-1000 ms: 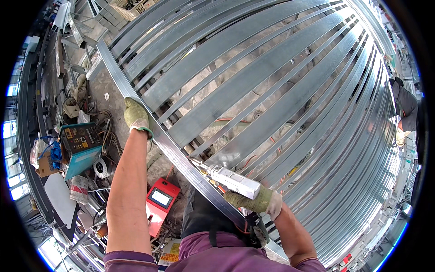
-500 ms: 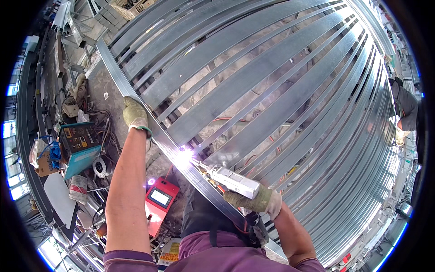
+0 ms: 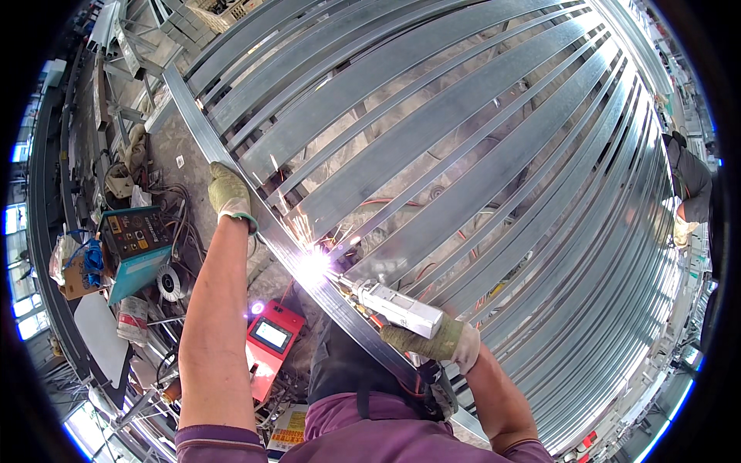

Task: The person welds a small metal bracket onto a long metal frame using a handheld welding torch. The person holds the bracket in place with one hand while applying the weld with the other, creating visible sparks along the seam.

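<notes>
A long steel edge rail (image 3: 202,130) runs diagonally along the near left side of a grey frame of slats (image 3: 432,127). My left hand (image 3: 228,193), in a pale green work glove, is wrapped on this rail; its fingertips are partly hidden. In my right hand (image 3: 432,341), also gloved, is a white box-bodied welding torch (image 3: 397,307), its tip angled to the left. A bright arc (image 3: 314,265) burns where the torch tip meets the rail beside a slat end, its glare hiding the joint. Sparks fan out from it across the slats.
A red machine with a screen (image 3: 262,363) stands below the rail, near my body. Further left are a teal machine (image 3: 139,270), a wire spool (image 3: 170,283), cables and a can (image 3: 133,328). Another person (image 3: 691,174) is at the far right.
The arc has grown brighter, and a spray of orange sparks now flies up and left from it. Both hands and the welding torch stay nearly in place.
</notes>
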Motion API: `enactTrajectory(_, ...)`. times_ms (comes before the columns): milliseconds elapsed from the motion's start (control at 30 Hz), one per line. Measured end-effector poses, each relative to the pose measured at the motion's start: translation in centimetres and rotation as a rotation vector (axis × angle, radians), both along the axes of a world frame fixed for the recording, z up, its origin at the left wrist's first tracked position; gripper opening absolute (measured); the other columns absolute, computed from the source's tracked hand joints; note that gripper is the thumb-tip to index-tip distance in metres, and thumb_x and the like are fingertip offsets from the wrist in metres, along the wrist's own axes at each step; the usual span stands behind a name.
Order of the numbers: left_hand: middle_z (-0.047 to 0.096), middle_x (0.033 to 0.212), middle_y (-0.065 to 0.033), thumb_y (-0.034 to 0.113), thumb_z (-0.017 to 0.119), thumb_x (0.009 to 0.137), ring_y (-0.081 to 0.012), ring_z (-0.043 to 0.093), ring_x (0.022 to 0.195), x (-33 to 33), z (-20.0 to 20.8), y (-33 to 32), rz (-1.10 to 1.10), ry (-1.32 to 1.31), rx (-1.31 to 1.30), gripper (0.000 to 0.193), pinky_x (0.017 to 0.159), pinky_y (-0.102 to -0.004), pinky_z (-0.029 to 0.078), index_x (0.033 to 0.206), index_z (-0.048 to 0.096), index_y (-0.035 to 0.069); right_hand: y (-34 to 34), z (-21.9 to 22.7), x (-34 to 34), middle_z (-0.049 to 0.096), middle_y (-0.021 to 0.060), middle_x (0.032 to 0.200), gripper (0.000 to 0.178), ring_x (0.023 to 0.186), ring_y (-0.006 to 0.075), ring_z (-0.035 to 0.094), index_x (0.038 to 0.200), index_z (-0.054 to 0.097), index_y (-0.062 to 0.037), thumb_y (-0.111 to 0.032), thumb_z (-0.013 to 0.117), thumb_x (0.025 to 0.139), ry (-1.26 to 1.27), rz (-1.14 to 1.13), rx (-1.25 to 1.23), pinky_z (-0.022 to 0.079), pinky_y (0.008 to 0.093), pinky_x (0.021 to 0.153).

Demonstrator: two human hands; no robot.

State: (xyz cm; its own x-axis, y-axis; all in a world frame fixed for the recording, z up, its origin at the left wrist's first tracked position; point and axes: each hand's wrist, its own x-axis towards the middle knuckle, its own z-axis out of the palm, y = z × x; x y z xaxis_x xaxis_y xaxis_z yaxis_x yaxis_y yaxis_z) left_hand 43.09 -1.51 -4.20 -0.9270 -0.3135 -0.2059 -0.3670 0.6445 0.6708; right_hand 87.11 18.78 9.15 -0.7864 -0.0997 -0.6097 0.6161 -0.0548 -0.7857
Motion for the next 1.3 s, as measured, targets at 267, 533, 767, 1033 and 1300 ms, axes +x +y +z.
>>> enactTrajectory(267,0.074,0.114,-0.0283,0.066,0.027,0.107,-0.0448,0.069,0.112,1.2,2.1,1.5,0.016,-0.053,0.055,0.088,0.096,-0.0490,0.052,0.118,0.071,-0.009,-0.2,-0.9,0.8,0.069,0.0033,0.076,0.064,0.058,0.0105,0.062,0.148,0.059,-0.0153,-0.052,0.071,0.098,0.025,0.009,0.017,0.050,0.0307,0.052)
enactTrajectory(533,0.074,0.112,-0.0285,0.065,0.026,0.108,-0.0444,0.070,0.111,0.5,0.6,0.9,0.009,-0.024,0.119,0.087,0.095,-0.0490,0.053,0.116,0.072,-0.009,-0.1,-0.8,1.1,0.068,0.0026,0.076,0.062,0.058,0.0099,0.060,0.147,0.060,-0.0159,-0.051,0.073,0.097,-0.002,-0.022,-0.052,0.049,0.0308,0.052)
enactTrajectory(767,0.073,0.114,-0.0304,0.065,0.026,0.108,-0.0458,0.069,0.113,0.1,0.0,0.1,-0.010,0.028,0.023,0.088,0.096,-0.0498,0.052,0.118,0.071,-0.010,0.0,-0.3,1.0,0.067,0.0025,0.077,0.063,0.058,0.0106,0.060,0.147,0.060,-0.0152,-0.051,0.073,0.097,0.005,0.001,-0.028,0.049,0.0306,0.052)
enactTrajectory(1033,0.073,0.114,-0.0315,0.065,0.027,0.107,-0.0461,0.068,0.113,0.6,1.2,0.9,-0.002,-0.012,0.000,0.088,0.097,-0.0494,0.052,0.117,0.071,-0.010,0.1,-0.5,1.4,0.067,0.0031,0.076,0.064,0.058,0.0118,0.062,0.147,0.059,-0.0148,-0.053,0.072,0.097,-0.027,0.021,-0.003,0.049,0.0311,0.051)
enactTrajectory(1300,0.071,0.115,-0.0342,0.065,0.027,0.108,-0.0482,0.066,0.117,-0.2,-0.3,-0.1,-0.015,0.010,-0.065,0.088,0.099,-0.0501,0.051,0.115,0.072,-0.011,0.0,-0.4,1.5,0.069,0.0037,0.080,0.066,0.059,0.0126,0.062,0.150,0.057,-0.0166,-0.054,0.071,0.097,-0.016,0.039,0.011,0.050,0.0316,0.053)
